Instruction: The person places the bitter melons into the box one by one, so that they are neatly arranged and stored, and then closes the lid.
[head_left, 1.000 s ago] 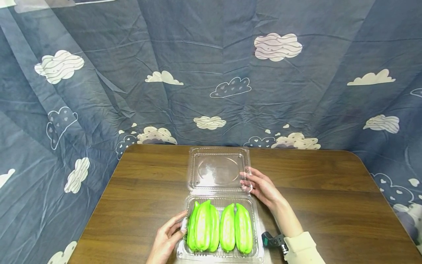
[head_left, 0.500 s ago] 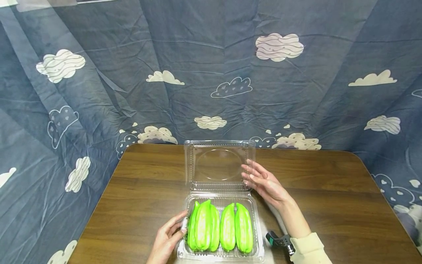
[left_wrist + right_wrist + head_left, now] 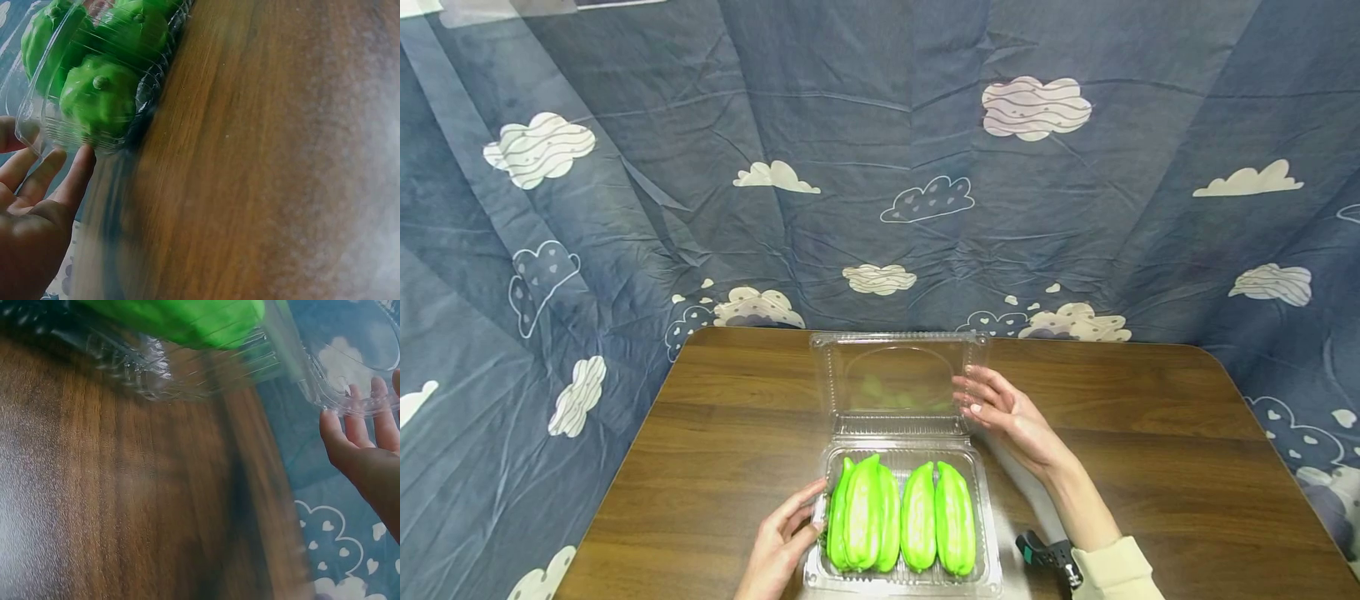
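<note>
A clear plastic clamshell container [image 3: 989, 533] lies unfolded at the table's near edge. Several bright green, ridged vegetables tapering to a tip, such as this green vegetable [image 3: 955, 521], fill its base side by side; their exact kind is unclear. My left hand [image 3: 778, 533] touches the base's left wall with spread fingertips, seen closer in the left wrist view at the clear wall [image 3: 75, 134]. The raised lid [image 3: 898, 379] leans back from its hinge. At its right edge my right hand [image 3: 1015, 425] rests extended fingers against it, the fingertips seen through the plastic.
The brown wooden table [image 3: 722, 400] extends to both sides of the container. Behind it hangs a blue cloth [image 3: 850, 225] printed with clouds. A black wrist strap [image 3: 1045, 554] with a device sits by the right sleeve [image 3: 1112, 571].
The lid has swung up from lying nearly flat behind the base and tilts more toward me. My right hand moved slightly right and up with it; my left hand stayed put.
</note>
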A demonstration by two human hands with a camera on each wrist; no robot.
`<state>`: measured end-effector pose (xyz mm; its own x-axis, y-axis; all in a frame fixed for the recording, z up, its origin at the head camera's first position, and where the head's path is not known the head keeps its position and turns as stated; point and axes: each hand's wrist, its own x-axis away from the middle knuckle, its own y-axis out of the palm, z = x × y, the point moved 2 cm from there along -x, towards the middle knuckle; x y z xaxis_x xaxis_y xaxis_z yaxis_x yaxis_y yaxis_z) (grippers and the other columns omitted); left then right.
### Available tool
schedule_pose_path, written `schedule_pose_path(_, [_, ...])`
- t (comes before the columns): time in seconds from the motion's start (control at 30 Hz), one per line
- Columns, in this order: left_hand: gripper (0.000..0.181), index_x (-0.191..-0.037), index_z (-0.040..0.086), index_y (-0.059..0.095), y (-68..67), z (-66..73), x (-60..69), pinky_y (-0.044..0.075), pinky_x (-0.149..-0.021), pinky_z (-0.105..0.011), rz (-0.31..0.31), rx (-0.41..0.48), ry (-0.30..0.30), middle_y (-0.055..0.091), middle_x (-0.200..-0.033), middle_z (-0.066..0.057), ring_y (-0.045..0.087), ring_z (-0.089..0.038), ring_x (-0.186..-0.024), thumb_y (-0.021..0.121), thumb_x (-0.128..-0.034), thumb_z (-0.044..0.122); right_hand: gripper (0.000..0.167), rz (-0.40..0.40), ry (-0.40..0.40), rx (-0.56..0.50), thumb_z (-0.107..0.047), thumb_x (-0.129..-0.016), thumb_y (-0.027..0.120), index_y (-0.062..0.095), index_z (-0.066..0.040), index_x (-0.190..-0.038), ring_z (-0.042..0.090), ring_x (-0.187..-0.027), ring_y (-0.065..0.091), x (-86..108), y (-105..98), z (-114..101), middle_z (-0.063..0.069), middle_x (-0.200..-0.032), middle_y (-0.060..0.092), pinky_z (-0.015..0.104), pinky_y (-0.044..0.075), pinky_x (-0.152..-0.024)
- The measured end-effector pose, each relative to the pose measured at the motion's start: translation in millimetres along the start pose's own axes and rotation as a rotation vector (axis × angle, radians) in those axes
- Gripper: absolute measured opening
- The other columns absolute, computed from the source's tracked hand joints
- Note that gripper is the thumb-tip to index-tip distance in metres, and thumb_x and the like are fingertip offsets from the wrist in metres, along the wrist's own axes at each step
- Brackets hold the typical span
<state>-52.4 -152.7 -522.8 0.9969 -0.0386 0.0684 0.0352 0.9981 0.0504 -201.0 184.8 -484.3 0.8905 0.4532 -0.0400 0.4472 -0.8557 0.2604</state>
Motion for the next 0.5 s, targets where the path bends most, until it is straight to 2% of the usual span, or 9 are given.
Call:
schedule_pose_path(0.13, [0.052,-0.136,-0.002,0.055,0.4,0.4,-0.5,0.051,-0.089,-0.026,-0.004,-0.013,0.004,0.050,-0.141,-0.019,0.060,-0.022,-0.110,0.062,-0.0853,-0.009,0.052,-0.014,-0.044,0.074,0.005,-0.097,0.051,0.033,0.001,-0.145,0.036,-0.132,0.045,4.9,1,-5,0.017,-0.144,0.047,0.048,0.039,-0.106])
schedule_pose_path(0.23, [0.051,-0.136,-0.001,0.055,0.5,0.3,-0.9,0.050,-0.089,-0.026,-0.010,-0.019,0.006,0.051,-0.141,-0.019,0.060,-0.022,-0.111,0.061,-0.0860,-0.008,0.049,-0.038,-0.096,0.142,0.005,-0.097,0.052,0.035,0.005,-0.143,0.038,-0.131,0.044,11.0,1,-9,0.023,-0.142,0.047,0.044,0.041,-0.105])
schedule_pose_path(0.4, [0.051,-0.138,-0.002,0.052,0.5,-0.9,1.2,0.051,-0.090,-0.027,-0.022,-0.007,-0.016,0.048,-0.142,-0.022,0.059,-0.020,-0.113,0.061,-0.0880,-0.006,0.047,-0.043,-0.127,0.202,0.005,-0.095,0.056,0.042,0.004,-0.140,0.029,-0.131,0.046,25.3,3,-10,0.029,-0.141,0.045,0.034,0.041,-0.106])
schedule_pose_path(0.5, [0.051,-0.139,-0.002,0.051,0.3,-1.6,2.7,0.051,-0.091,-0.028,-0.025,0.004,-0.035,0.047,-0.142,-0.024,0.059,-0.020,-0.113,0.061,-0.0891,-0.005,0.047,-0.002,-0.108,0.226,0.003,-0.094,0.059,0.045,0.001,-0.139,0.024,-0.132,0.046,34.4,5,-9,0.026,-0.141,0.047,0.030,0.039,-0.106])
